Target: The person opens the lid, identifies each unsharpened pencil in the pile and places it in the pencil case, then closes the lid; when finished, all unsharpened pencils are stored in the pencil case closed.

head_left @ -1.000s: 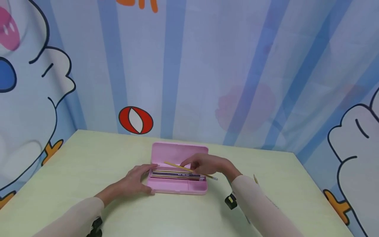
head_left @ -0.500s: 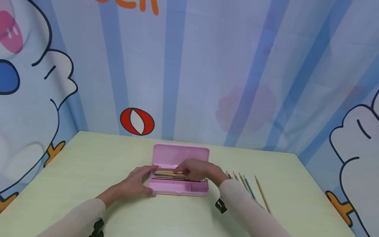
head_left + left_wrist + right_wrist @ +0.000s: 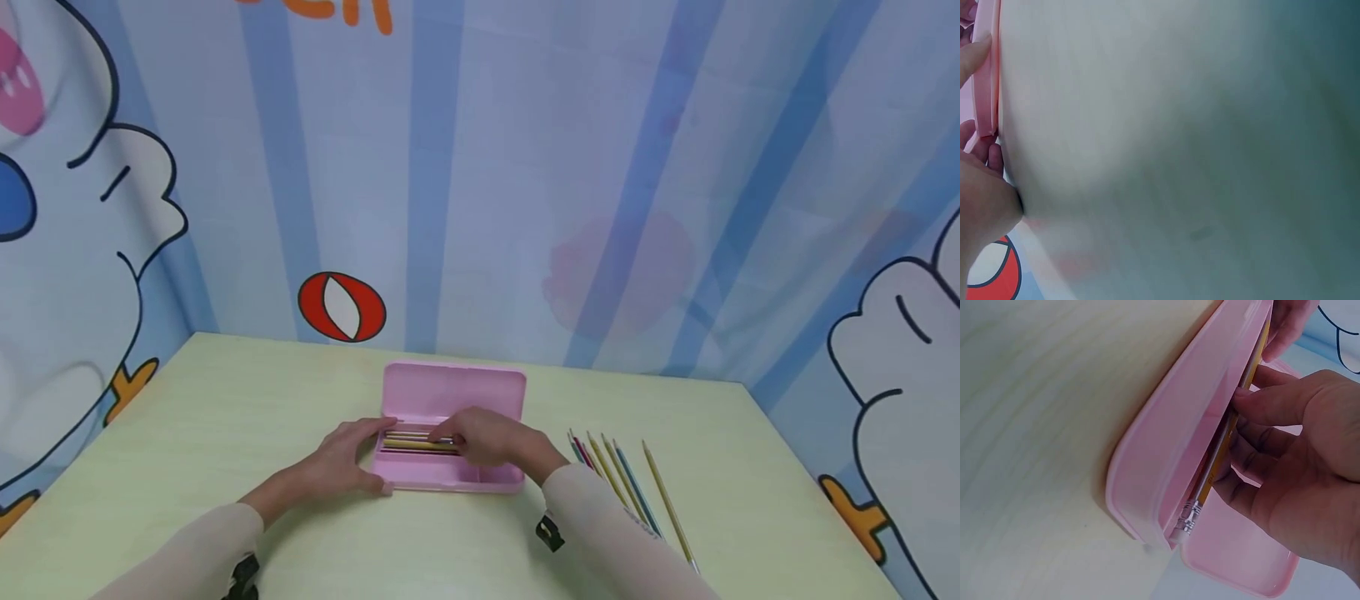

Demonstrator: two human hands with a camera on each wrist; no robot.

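A pink pencil case (image 3: 427,477) lies on the table with its lid (image 3: 453,390) folded back. Several pencils (image 3: 397,436) lie lengthwise in its long compartment. My left hand (image 3: 337,460) holds the case's left end, thumb at the front wall and fingers at the back corner. Down inside the case, my right hand (image 3: 491,437) pinches a yellow pencil (image 3: 1215,459) between thumb and fingers. That pencil lies along the compartment, its eraser end (image 3: 1186,520) near the case's right end. The right hand hides part of the pencils in the head view.
To the right of the case, several loose pencils (image 3: 611,471) lie on the table (image 3: 300,383), partly behind the right sleeve (image 3: 615,533). One yellow pencil (image 3: 667,500) lies apart from them. A striped blue cloth (image 3: 495,208) with cartoon prints stands behind the table.
My right hand has lowered the yellow pencil from above the case into the compartment and shifted left. More of the loose pencils show beside the sleeve. The left hand stays on the case.
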